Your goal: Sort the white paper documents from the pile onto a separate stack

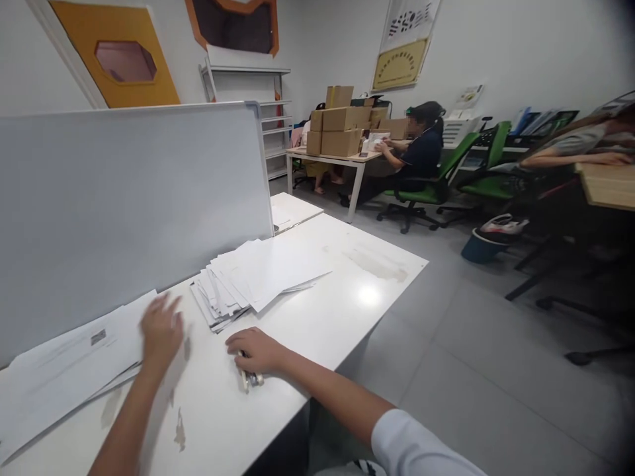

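Note:
My left hand (163,329) is slightly blurred, raised over the white desk (208,410) beside the printed sheets (64,370) on the left. Its fingers are apart and I see nothing in them. Palm down on the desk, my right hand (258,350) curls over a small object with pale, shiny metallic parts (253,379). The hand covers most of that object, so its kind is unclear. A loose, fanned stack of white papers (268,268) lies just beyond my right hand. One printed sheet on the left carries a small dark square code.
A grey partition (129,218) stands along the desk's far side. The desk's right edge drops to a tiled floor (436,370). Farther back, cardboard boxes (340,142) are piled on another table, where a person (421,149) sits. A blue bin (483,246) stands at right.

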`<state>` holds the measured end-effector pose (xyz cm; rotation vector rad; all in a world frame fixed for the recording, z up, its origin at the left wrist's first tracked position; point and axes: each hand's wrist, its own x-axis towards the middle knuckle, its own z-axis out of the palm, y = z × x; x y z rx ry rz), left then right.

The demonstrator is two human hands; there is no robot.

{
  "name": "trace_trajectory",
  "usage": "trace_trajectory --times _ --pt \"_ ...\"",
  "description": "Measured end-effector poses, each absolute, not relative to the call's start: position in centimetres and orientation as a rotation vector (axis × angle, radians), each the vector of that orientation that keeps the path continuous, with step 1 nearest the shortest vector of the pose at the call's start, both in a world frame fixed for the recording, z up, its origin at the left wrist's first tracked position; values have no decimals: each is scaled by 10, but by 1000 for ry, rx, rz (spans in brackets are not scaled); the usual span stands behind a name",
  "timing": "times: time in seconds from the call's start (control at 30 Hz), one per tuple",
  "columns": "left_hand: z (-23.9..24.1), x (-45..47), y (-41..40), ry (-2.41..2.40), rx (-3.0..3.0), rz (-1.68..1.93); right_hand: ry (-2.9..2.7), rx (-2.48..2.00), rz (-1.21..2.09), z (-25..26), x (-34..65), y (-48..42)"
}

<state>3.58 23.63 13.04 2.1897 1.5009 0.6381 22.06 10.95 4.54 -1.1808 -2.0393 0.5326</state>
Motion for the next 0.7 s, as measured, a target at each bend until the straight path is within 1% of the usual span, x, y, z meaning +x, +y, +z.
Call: trace_trajectory --times 0.07,0.13,0.2,0.3,0.43,0.7 --pt "118 75 231 1112 2557 634 -2034 -1175 564 44 221 111" --pt "107 118 228 798 2792 476 -2014 -1171 599 42 221 114" --pt "100 153 228 824 2800 316 -1987 -1178 622 39 221 116" --pt "99 173 229 991 2702 277 -1933 -1180 652 38 219 118" --pt "108 164 220 1041 2616 453 -1853 -1137 725 37 218 116" --pt "131 144 171 1339 2299 1026 -1807 -1171 748 35 218 110"
